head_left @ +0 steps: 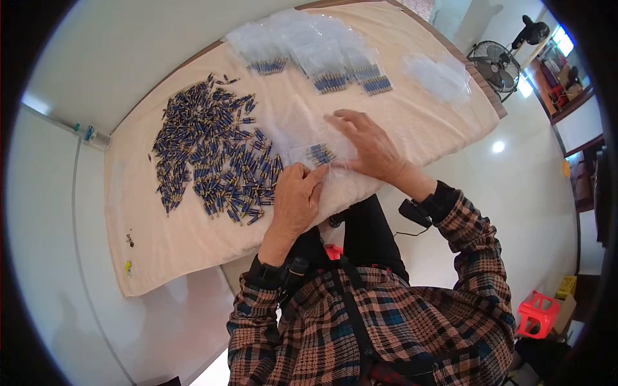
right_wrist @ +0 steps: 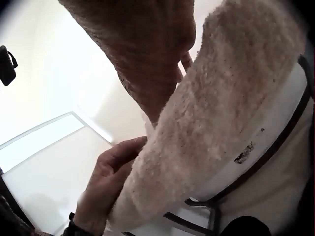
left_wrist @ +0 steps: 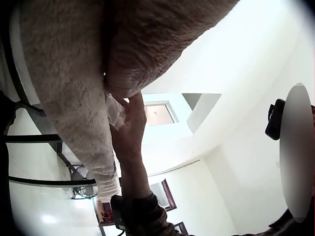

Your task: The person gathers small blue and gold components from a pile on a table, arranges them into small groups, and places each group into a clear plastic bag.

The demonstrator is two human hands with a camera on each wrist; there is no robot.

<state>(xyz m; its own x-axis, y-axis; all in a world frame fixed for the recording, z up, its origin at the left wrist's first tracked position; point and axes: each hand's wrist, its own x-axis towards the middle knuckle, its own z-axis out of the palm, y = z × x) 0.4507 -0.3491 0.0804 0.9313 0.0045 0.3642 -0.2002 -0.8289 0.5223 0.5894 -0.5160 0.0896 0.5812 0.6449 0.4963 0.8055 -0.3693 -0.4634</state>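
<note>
A clear plastic bag (head_left: 299, 145) with several small blue-and-gold cylindrical pieces (head_left: 320, 154) in it lies near the cloth's front edge. My left hand (head_left: 295, 198) has its fingers curled and pinches the bag's near edge; the left hand (right_wrist: 106, 179) also shows low in the right wrist view. My right hand (head_left: 373, 147) is spread beside the bag, fingers extended over the cloth and thumb by the bag's near corner. In the left wrist view, clear plastic (left_wrist: 115, 112) shows by the right hand (left_wrist: 130, 132). Exact fingertip contact is partly hidden.
A large pile of loose blue-and-gold pieces (head_left: 212, 148) covers the left of the pale cloth (head_left: 148, 257). Filled bags (head_left: 331, 82) lie at the back, with flat clear bags (head_left: 438, 78) at the back right. A fan (head_left: 496, 64) and red stool (head_left: 538, 314) stand beyond the table.
</note>
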